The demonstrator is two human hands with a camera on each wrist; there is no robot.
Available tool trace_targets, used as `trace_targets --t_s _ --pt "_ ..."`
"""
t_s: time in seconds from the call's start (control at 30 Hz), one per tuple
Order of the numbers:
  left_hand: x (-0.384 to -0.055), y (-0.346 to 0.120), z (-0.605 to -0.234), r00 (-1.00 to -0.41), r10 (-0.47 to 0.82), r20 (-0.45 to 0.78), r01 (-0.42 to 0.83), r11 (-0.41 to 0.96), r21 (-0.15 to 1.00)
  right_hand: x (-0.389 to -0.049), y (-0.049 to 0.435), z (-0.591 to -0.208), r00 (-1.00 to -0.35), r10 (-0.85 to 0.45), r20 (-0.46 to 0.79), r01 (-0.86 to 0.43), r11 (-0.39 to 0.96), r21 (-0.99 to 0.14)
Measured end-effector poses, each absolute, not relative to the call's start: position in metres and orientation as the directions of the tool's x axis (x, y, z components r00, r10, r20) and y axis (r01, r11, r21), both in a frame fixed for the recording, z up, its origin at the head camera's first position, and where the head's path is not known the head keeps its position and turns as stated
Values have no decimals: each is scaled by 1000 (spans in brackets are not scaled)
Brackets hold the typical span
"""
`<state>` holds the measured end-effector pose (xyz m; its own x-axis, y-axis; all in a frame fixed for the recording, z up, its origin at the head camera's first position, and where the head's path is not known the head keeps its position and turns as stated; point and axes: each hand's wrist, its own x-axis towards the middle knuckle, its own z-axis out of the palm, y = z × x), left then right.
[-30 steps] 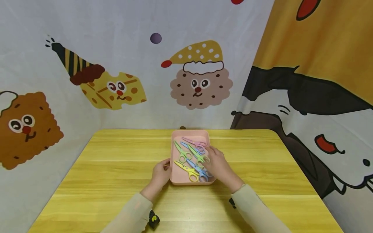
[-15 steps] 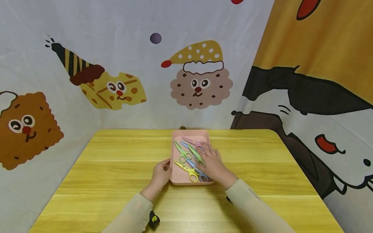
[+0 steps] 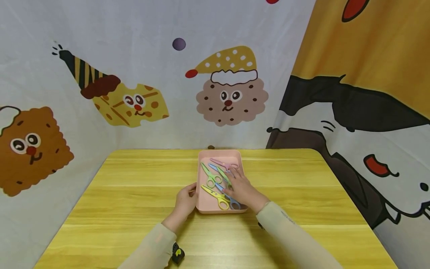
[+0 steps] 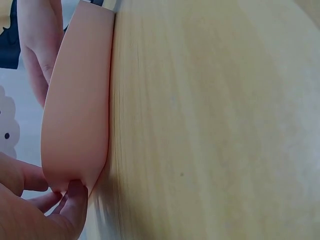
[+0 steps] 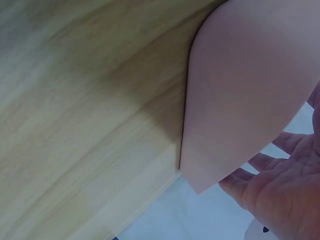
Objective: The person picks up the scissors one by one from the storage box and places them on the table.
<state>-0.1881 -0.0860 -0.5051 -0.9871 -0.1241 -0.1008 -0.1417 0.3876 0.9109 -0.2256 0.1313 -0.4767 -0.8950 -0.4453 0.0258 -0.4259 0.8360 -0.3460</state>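
Observation:
A pink tray [image 3: 205,203] holds several children's scissors. My left hand [image 3: 185,200] grips the tray's left side; in the left wrist view its fingers close on the wall [image 4: 80,110] near one end. Over the right half of the tray is my right hand [image 3: 242,189], its fingers spread and reaching down among the scissors. It partly hides the second green scissors [image 3: 222,175] and the lower blue scissors [image 3: 220,188]. Yellow scissors [image 3: 211,191], green scissors [image 3: 206,171] and pink scissors [image 3: 218,162] lie further left and back. In the right wrist view, the fingers bend over the rim.
The tray stands on a wood-grain table [image 3: 141,186], near its far edge. A cloth with cartoon figures [image 3: 147,74] hangs right behind the table. A small black device [image 3: 178,254] sits at the left sleeve.
My right hand has moved left from the tray's right rim over the scissors, its fingers spreading and then dipping among them. The left hand and the tray have stayed in place.

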Motion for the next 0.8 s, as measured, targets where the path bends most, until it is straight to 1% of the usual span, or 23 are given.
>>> trace_targets --t_s 0.13,0.3,0.57,0.8 --pt "-188 -86 -506 -988 -121 -97 -136 387 912 -228 131 -477 -916 -402 -19 -366 853 -373" --pt "-188 -87 -504 -988 -127 -86 -131 404 906 -231 129 -478 -926 -376 -32 -339 866 -367" --pt "-187 -86 -501 -988 -131 -88 -133 397 908 -232 124 -475 -930 -359 -79 -327 905 -271" --pt "-187 -86 -501 -988 -125 -94 -135 380 915 -235 121 -473 -931 -334 -147 -291 923 -253"
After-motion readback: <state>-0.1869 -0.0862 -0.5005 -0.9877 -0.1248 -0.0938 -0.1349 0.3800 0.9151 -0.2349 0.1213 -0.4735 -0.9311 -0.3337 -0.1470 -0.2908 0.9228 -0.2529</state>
